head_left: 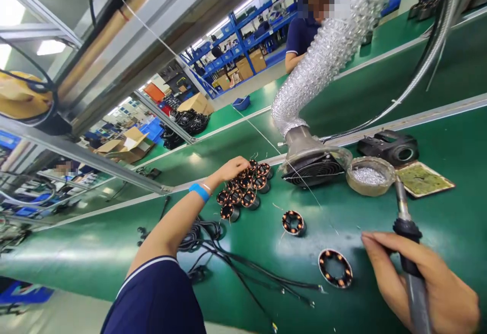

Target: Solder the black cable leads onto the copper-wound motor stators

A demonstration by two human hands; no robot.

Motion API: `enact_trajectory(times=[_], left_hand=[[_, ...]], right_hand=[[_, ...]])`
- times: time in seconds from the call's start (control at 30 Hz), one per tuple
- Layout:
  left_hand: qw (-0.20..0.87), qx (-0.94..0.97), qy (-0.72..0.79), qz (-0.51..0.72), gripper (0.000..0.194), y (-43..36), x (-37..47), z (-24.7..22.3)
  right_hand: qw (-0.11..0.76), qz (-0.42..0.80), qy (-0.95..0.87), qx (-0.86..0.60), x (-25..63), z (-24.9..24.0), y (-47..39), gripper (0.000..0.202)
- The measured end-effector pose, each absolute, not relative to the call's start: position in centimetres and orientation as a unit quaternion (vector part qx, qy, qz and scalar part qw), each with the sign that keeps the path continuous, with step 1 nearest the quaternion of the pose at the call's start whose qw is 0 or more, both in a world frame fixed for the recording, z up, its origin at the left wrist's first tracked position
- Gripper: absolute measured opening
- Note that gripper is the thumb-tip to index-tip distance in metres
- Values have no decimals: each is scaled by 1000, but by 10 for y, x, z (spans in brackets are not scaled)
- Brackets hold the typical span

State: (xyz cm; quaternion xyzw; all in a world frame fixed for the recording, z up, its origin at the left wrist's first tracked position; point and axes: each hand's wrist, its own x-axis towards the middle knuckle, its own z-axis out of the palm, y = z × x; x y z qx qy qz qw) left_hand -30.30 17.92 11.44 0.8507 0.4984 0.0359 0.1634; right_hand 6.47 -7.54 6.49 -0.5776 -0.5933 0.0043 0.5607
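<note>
My left hand (233,168) reaches to the back of a cluster of black ring-shaped coils (236,195) with copper windings; its fingers are bent at a coil there, and their tips are partly hidden. In my right hand (429,278) is a soldering iron (413,283), its metal end pointing up at a round dish (371,175) of silvery bits. Between my hands, one coil (293,223) lies apart from the cluster. Another coil ring (335,268) lies nearer, left of my right hand.
A fume hood (315,159) on a clear ribbed hose (319,55) stands behind the coils. Black cables (232,258) spread across the green bench. A yellowish sponge (426,179) and black housing (388,147) lie right. A person (300,37) sits beyond.
</note>
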Motion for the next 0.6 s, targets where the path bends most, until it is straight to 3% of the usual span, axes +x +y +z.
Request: enact_trajectory(times=[0.17,0.23,0.3,0.37,0.43,0.5,0.6], left_hand=[[126,821,543,126,29,119,-267,145],[55,771,571,277,22,63,-236,156],[133,777,505,352,16,-1,-199,160],[312,795,433,288,44,-57,-164,156],[390,782,416,252,59,-92,-139,147],[395,770,439,243,52,-108,-128,136],[349,780,485,185,22,-118,-138,123]], right_hand=[[549,-70,-638,-535,60,71,-71,20],[556,-59,-645,-522,57,75,-70,20],[560,-30,-664,-494,51,82,-70,20],[562,22,-698,-443,44,90,-71,21],[553,82,-741,-372,37,98,-76,24],[521,127,-788,-304,35,103,-82,28],[446,170,-848,-233,38,105,-91,32]])
